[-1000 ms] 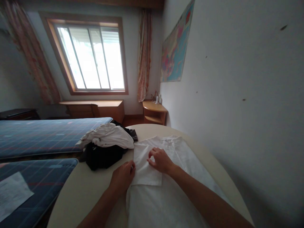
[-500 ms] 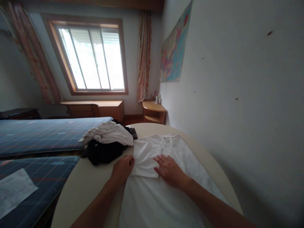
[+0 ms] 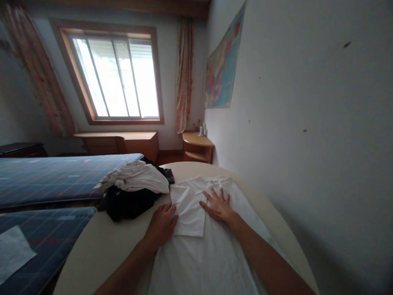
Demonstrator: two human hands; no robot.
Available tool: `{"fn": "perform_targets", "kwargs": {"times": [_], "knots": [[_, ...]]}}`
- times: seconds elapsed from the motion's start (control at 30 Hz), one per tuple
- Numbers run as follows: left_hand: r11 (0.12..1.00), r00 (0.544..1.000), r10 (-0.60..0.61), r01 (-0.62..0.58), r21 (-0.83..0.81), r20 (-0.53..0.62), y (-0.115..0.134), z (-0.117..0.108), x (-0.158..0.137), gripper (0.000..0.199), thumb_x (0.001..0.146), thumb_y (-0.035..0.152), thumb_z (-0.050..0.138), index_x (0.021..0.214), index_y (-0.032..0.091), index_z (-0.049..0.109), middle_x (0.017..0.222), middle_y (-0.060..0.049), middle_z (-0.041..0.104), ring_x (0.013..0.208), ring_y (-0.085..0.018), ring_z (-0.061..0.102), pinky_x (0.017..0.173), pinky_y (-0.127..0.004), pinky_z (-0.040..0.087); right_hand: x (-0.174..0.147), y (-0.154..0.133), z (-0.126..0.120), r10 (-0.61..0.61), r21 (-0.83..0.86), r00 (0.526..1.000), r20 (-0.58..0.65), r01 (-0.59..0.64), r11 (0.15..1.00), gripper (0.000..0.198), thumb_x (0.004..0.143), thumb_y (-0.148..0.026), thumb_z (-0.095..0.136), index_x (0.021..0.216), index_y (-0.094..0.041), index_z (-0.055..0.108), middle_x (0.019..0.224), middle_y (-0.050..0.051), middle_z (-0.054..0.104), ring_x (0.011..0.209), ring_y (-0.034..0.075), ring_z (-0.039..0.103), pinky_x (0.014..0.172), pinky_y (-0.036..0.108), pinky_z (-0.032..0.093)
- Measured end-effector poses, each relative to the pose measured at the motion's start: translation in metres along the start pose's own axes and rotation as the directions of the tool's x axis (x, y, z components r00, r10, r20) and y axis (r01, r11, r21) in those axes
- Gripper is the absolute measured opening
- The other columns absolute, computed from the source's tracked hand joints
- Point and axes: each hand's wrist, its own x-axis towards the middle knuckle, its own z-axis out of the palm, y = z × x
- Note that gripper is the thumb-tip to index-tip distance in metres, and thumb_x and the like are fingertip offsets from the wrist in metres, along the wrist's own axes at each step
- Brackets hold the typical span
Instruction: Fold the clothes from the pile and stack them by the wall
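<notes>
Head view—white shirt (image 3: 211, 258), right hand (image 3: 218, 206) atop; left hand (image 3: 162, 222) at edge

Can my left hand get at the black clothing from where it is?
Probably yes: the left hand is at the white shirt, close to the black clothing, and nothing visible blocks the way between. A pale garment covers part, but the near side is exposed.

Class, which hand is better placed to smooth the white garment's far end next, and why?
Probably the right hand: it is spread over the white garment, closer to that end. The left hand is at the left edge of the folded section, farther back.
</notes>
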Motion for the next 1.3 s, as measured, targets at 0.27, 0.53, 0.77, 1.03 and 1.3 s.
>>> {"fn": "perform_targets", "kwargs": {"times": [0.27, 0.53, 0.77, 1.03, 1.3], "knots": [[0.999, 1.0, 0.022, -0.022, -0.039, 0.008, -0.002, 0.006, 0.007, 0.053, 0.097, 0.037, 0.042, 0.144, 0.013, 0.047, 0.151, -0.012, 0.045, 0.141, -0.026, 0.039, 0.117, -0.043, 0.03, 0.031, 0.029, 0.001, 0.079, 0.011, 0.997, 0.001, -0.079, 0.997, 0.081, 0.085, -0.084, 0.018, 0.155, -0.042, 0.019, 0.166, 0.003, 0.003, 0.147, 0.048, -0.007, 0.108, 0.073, -0.003], [0.998, 0.998, -0.052, 0.053, -0.031, 0.038, 0.013, -0.006, -0.003, 0.052, 0.088, 0.026, 0.052, 0.139, 0.017, 0.052, 0.139, -0.01, 0.058, 0.129, -0.025, 0.05, 0.112, -0.04, 0.034, 0.073, 0.055, -0.001, 0.163, 0.004, 0.986, -0.035, -0.163, 0.987, 0.08, 0.085, -0.083, 0.018, 0.154, -0.043, 0.019, 0.166, 0.002, 0.002, 0.147, 0.048, -0.006, 0.108, 0.073, -0.002], [1.0, 0.999, -0.026, 0.026, -0.001, 0.034, 0.01, -0.005, 0.001, 0.042, 0.092, 0.016, 0.046, 0.13, 0.025, 0.062, 0.129, -0.007, 0.063, 0.12, -0.023, 0.053, 0.106, -0.038, 0.038, 0.082, 0.055, -0.005, 0.151, -0.029, 0.986, -0.073, -0.154, 0.988, 0.075, 0.089, -0.078, 0.019, 0.155, -0.042, 0.02, 0.166, 0.002, 0.006, 0.147, 0.047, -0.001, 0.109, 0.072, 0.001], [0.998, 0.998, 0.046, -0.044, -0.036, 0.044, 0.011, -0.003, 0.002, 0.056, 0.087, 0.003, 0.041, 0.134, 0.027, 0.061, 0.125, -0.005, 0.065, 0.116, -0.021, 0.054, 0.102, -0.034, 0.042, 0.043, 0.027, -0.007, -0.122, -0.074, 0.985, -0.121, 0.114, 0.991, 0.067, 0.097, -0.064, 0.024, 0.154, -0.031, 0.029, 0.165, 0.005, 0.015, 0.151, 0.033, 0.006, 0.115, 0.063, -0.002], [0.993, 0.991, 0.119, -0.119, -0.014, 0.055, 0.003, 0.003, 0.004, 0.064, 0.08, -0.003, 0.043, 0.135, 0.024, 0.059, 0.149, -0.004, 0.05, 0.131, -0.022, 0.046, 0.11, -0.035, 0.037, -0.018, -0.026, -0.005, -0.488, -0.055, 0.859, -0.155, 0.486, 0.872, 0.035, 0.09, -0.041, 0.057, 0.119, -0.022, 0.064, 0.129, 0.01, 0.063, 0.119, 0.026, 0.056, 0.105, 0.04, 0.037]]}}
